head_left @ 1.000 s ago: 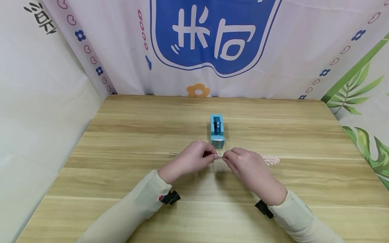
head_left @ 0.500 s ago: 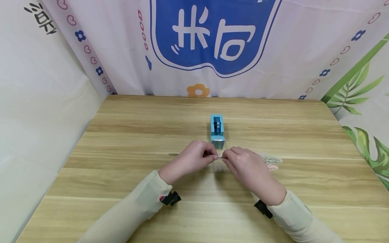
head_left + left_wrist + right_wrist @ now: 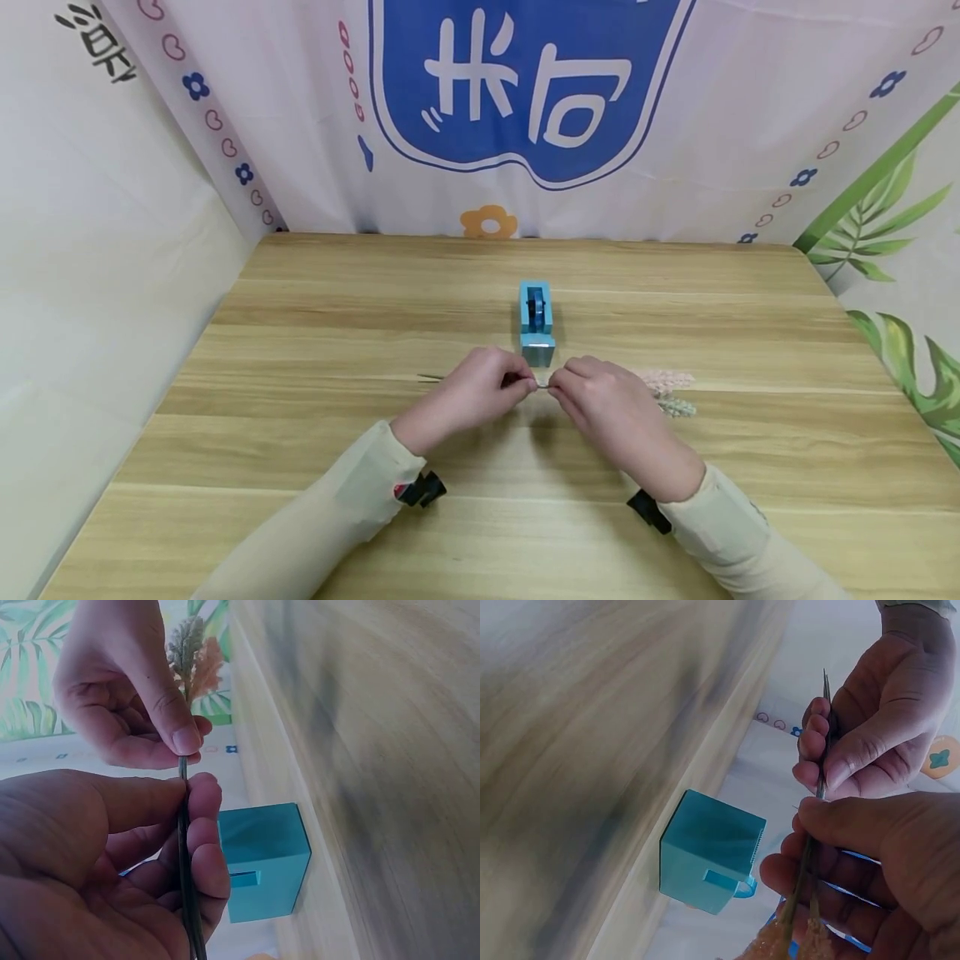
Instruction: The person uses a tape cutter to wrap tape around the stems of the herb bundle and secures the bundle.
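Note:
Two flower stems [image 3: 185, 862], held together as a thin bundle, run between my hands above the table. My left hand [image 3: 476, 387] pinches them between thumb and fingers, their tail ends sticking out on its left. Close beside it, my right hand [image 3: 611, 408] pinches the same stems nearer the blooms. Past the right hand show a pink flower head [image 3: 672, 381] and, just below it, a pale green one [image 3: 678, 407]. Directly beyond the hands stands a blue tape dispenser [image 3: 536, 321] with a roll inside. The right hand hides the upper stems in the head view.
The wooden table [image 3: 337, 333] spreads around the hands. A printed white curtain [image 3: 322, 167] hangs along its back edge, with pale sheets at both sides. Each sleeve carries a black wrist camera, such as the left camera [image 3: 420, 489].
The stems have turned in my fingers: the green head lay above the pink one half a second ago, and now the pink is above. Both hands stay nearly in place.

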`<state>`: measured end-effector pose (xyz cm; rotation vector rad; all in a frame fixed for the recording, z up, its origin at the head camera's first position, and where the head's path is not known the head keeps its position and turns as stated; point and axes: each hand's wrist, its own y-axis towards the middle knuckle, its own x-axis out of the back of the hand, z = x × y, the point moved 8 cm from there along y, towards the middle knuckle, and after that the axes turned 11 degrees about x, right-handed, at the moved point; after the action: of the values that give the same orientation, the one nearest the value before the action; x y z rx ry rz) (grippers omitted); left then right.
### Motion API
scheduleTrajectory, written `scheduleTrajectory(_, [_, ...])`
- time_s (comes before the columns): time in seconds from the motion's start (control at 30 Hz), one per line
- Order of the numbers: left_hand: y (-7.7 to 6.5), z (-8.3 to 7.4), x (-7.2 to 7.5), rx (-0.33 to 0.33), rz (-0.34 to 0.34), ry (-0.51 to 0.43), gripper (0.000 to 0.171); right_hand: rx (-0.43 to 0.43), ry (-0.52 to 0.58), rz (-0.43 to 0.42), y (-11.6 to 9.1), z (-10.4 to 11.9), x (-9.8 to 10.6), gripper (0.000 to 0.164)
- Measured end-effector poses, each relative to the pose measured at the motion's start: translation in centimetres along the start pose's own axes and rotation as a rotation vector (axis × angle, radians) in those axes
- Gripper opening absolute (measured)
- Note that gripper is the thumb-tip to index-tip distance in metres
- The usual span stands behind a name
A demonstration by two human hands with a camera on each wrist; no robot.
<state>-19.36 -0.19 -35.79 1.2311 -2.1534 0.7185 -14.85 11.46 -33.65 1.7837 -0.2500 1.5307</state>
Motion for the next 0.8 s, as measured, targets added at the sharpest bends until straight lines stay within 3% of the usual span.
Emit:
scheduleTrajectory(0.4, [0.11, 0.05, -0.11, 0.011, -0.023, -0.011, 0.009, -0.003, -0.027, 0.041, -0.03, -0.15, -0.31, 0.005])
scheduleTrajectory(0.6, [0.34, -0.03, -0.08, 0.002, -0.033, -0.023, 0.008, 0.03, -0.025, -0.018, -0.02, -0.28, 0.02, 0.001])
scheduleTrajectory(0.8, [0.52, 0.11, -0.13, 0.035, -0.024, -0.011, 0.013, 0.063, -0.038, -0.068, 0.04, -0.45, 0.01, 0.005])
